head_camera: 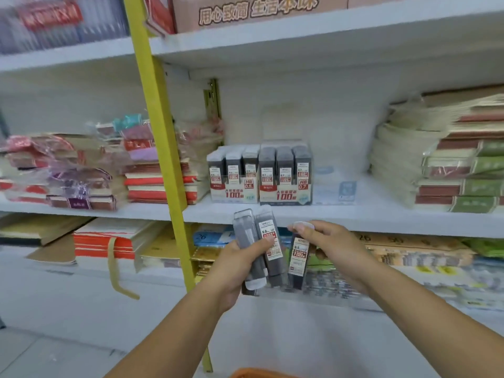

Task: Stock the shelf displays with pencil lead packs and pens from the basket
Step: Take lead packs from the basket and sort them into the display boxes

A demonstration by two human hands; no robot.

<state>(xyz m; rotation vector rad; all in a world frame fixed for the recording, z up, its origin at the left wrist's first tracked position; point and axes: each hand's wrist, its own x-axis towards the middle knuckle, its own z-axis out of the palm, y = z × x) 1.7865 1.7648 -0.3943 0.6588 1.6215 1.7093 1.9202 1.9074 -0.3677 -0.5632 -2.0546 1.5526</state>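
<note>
Grey lead packs clasped in left hand grip, right hand pinching single pack

Head camera, facing forward-down, close on shelf front.

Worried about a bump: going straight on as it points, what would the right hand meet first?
The right hand and its pack would probably meet the lead packs in the left hand; depth unclear.

Slim grey clear-plastic lead packs gleaming glossy, yellow painted-metal post showing smooth, cellophane-wrapped notebook stacks glinting crinkly
</note>
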